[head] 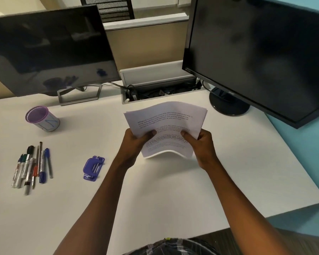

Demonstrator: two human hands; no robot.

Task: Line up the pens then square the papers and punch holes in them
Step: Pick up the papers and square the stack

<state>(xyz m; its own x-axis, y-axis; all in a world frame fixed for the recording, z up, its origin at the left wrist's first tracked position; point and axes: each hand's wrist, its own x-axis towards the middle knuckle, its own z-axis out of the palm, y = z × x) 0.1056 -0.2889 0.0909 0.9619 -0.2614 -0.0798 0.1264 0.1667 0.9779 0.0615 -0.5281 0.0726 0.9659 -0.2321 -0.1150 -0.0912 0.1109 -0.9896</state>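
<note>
Holding a stack of papers [166,129] above the desk [173,190], both hands grip its side edges. Left hand [136,142] closed on the left edge, thumb lying across the printed top sheet; right hand [201,142] closed on the right edge, thumb likewise on top. Stack is bowed upward in the middle, its near edge arched and sitting at or just above the desk surface; cannot tell whether it touches. Far corners of the sheets look slightly fanned, not fully flush.

Pens [32,166] lie on the left side of the desk in a side-by-side group, roughly parallel, pointing near-to-far, ends uneven. Mix of markers and thinner pens; some touch their neighbours.

Purple hole punch [93,168] rests on the desk between the pens and the left forearm, apart from both.

Purple-rimmed cup [41,118] stands at far left, beyond the pens, tilted in this wide view.

Two dark monitors at the far edge: one left [50,48], one right [265,52]. Open cable tray [158,89] sits between them.
</note>
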